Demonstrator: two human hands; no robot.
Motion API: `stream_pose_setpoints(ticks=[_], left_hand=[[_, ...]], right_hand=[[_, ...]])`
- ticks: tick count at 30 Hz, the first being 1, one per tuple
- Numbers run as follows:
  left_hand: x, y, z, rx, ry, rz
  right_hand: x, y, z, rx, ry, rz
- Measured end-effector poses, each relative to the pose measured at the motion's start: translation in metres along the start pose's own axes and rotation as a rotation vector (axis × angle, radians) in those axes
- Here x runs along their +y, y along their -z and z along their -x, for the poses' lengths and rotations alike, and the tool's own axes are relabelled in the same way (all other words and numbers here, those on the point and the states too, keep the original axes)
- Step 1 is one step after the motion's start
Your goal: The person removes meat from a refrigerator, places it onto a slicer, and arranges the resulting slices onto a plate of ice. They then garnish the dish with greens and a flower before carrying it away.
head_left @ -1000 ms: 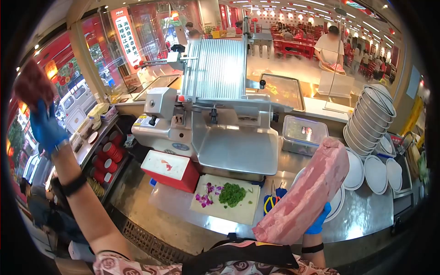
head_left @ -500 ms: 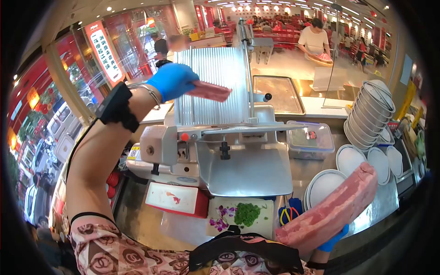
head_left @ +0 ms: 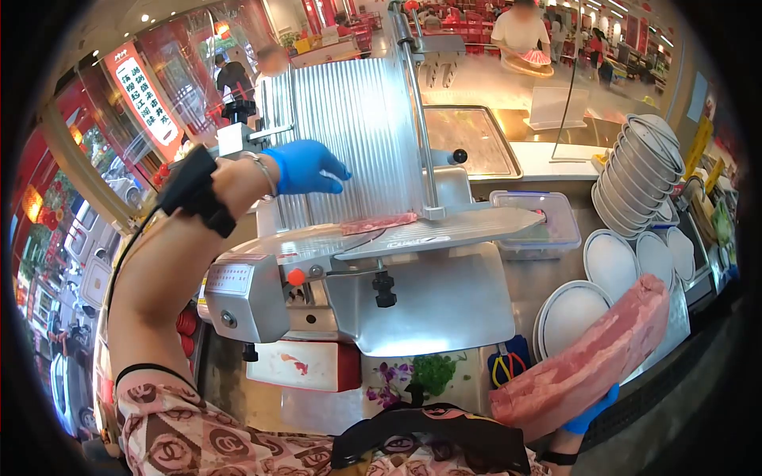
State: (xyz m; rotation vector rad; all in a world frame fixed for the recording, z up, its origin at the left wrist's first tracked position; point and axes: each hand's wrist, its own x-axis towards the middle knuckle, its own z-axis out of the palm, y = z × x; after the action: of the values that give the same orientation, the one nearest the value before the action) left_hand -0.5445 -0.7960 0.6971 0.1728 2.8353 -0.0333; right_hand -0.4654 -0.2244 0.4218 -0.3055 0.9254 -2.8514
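Observation:
In a blue glove, my left hand (head_left: 311, 168) hovers over the ribbed metal carriage (head_left: 349, 119) of a meat slicer. Its fingers are apart and hold nothing. Below it, a short strip of raw meat (head_left: 379, 224) lies at the carriage's lower end, by the slicer's flat plate (head_left: 444, 232). Down at the right, my gloved right hand (head_left: 591, 416) supports a long pink slab of raw meat (head_left: 583, 357) from beneath; most of that hand is hidden behind the slab. The slicer's metal tray (head_left: 432, 305) slopes beneath the plate.
A tall stack of plates (head_left: 635, 186) and more white plates (head_left: 567, 313) stand right. A lidded plastic box (head_left: 540, 222) sits beside the slicer. In front are a red-and-white box (head_left: 302, 365), chopped greens (head_left: 432, 373) and scissors (head_left: 506, 366). A person (head_left: 520, 36) stands across the counter.
My left hand has let go of the short meat strip, which now lies at the carriage's lower end. The view has shifted slightly. My right hand still holds the slab.

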Motion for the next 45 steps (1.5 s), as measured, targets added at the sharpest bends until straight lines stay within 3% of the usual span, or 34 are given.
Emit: stream_pose_setpoints(ticks=[4, 5, 7, 9, 10, 12, 13, 15, 16, 18, 22, 25, 28, 31, 34, 36, 37, 38, 40, 42, 43, 45], left_hand=[[0.051, 0.025, 0.058, 0.274, -0.096, 0.429], [0.073, 0.029, 0.075, 0.3, -0.14, 0.536], [0.115, 0.016, 0.106, 0.321, -0.169, 0.925], [0.158, 0.001, 0.129, 0.174, -0.088, 1.161], [0.169, -0.004, 0.132, 0.09, -0.15, 1.01], [0.192, -0.015, 0.126, -0.041, -0.125, 0.996], [0.197, -0.022, 0.118, -0.037, -0.136, 0.989], [0.202, -0.038, 0.094, -0.069, -0.09, 1.419], [0.21, -0.043, 0.087, 0.03, -0.19, 1.468], [0.224, -0.035, 0.099, 0.162, -0.075, 1.621], [0.211, -0.049, 0.108, 0.369, 0.011, 1.665], [0.196, -0.05, 0.109, 0.324, 0.154, 1.934], [0.169, -0.046, 0.102, 0.34, 0.095, 1.999], [0.137, -0.019, 0.091, 0.2, 0.009, 2.167], [0.091, 0.01, 0.072, 0.193, -0.076, 2.161], [0.065, 0.022, 0.058, 0.199, -0.065, 2.18], [0.056, 0.028, 0.053, 0.205, -0.106, 2.181], [0.048, 0.033, 0.047, 0.211, -0.149, 2.18], [0.027, 0.035, 0.03, 0.23, -0.126, 2.158], [0.009, 0.032, 0.016, -0.019, -0.096, 2.238], [0.013, 0.027, 0.007, 0.158, -0.048, 2.121], [0.009, 0.019, -0.006, 0.273, 0.073, 2.003]], right_hand=[[-0.001, -0.024, -0.042, -0.099, 0.006, 0.105], [0.004, -0.057, -0.058, 0.284, 0.006, -0.134], [0.006, -0.095, -0.087, -0.044, -0.068, -0.258], [0.008, -0.126, -0.105, -0.173, -0.135, -0.274], [0.008, -0.142, -0.112, -0.221, -0.168, -0.283], [0.013, -0.172, -0.126, -0.307, -0.248, -0.289], [0.014, -0.187, -0.133, -0.351, -0.288, -0.288], [0.02, -0.217, -0.143, -0.431, -0.368, -0.271], [0.021, -0.233, -0.148, -0.448, -0.358, -0.27], [0.024, -0.262, -0.152, -0.505, -0.548, -0.156], [0.033, -0.288, -0.16, -0.568, -0.715, -0.108], [0.043, -0.306, -0.17, -0.609, -0.814, -0.049], [0.058, -0.324, -0.191, -0.687, -0.848, -0.051], [0.067, -0.354, -0.216, -0.798, -0.859, -0.052], [0.084, -0.371, -0.253, -0.819, -0.697, 0.07], [0.083, -0.38, -0.269, -0.817, -0.492, 0.139], [0.076, -0.384, -0.254, -0.868, -0.281, 0.197], [0.08, -0.38, -0.246, -0.883, -0.269, 0.194], [0.089, -0.371, -0.236, -1.059, 0.648, 0.869], [0.115, -0.365, -0.26, -1.068, 0.663, 0.948], [0.125, -0.366, -0.271, -1.084, 0.689, 1.028], [0.141, -0.357, -0.28, -1.155, 0.718, 1.195]])
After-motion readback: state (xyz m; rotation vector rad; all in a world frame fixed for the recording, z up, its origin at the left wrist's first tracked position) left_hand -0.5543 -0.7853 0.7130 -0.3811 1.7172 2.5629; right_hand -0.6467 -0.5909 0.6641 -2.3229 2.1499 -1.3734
